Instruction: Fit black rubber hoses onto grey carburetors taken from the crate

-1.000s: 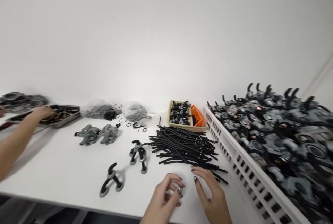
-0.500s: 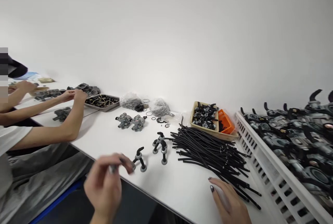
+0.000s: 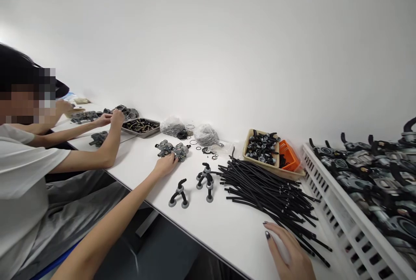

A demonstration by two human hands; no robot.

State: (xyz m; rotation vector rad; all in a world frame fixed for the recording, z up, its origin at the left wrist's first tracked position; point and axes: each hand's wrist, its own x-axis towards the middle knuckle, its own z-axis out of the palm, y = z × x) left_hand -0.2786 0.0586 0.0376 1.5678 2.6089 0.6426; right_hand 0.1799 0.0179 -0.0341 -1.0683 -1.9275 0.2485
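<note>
My left hand (image 3: 166, 165) reaches out over the white table and has its fingers closed at the near side of a grey metal carburetor (image 3: 182, 151). A second carburetor (image 3: 164, 147) stands just left of it. The fingertips are partly hidden. My right hand (image 3: 290, 254) rests low at the right, thumb and fingers apart, nothing held, beside a heap of black rubber hoses (image 3: 269, 184). Between the hands stand small black hose assemblies with grey round ends, one (image 3: 179, 194) nearer and others (image 3: 206, 180) farther back.
A white slatted crate (image 3: 344, 210) heaped with metal-and-hose parts flanks the right side. A cream tray (image 3: 246, 155) of small parts and an orange basket (image 3: 294, 161) stand behind the hoses. Plastic bags (image 3: 206, 135) and a metal tray (image 3: 143, 134) lie farther back. A co-worker's arm (image 3: 94, 158) is left.
My left hand has moved away from beside the nearer hose assembly, forward to the carburetors. My right hand stays nearly in place. The view has swung slightly left.
</note>
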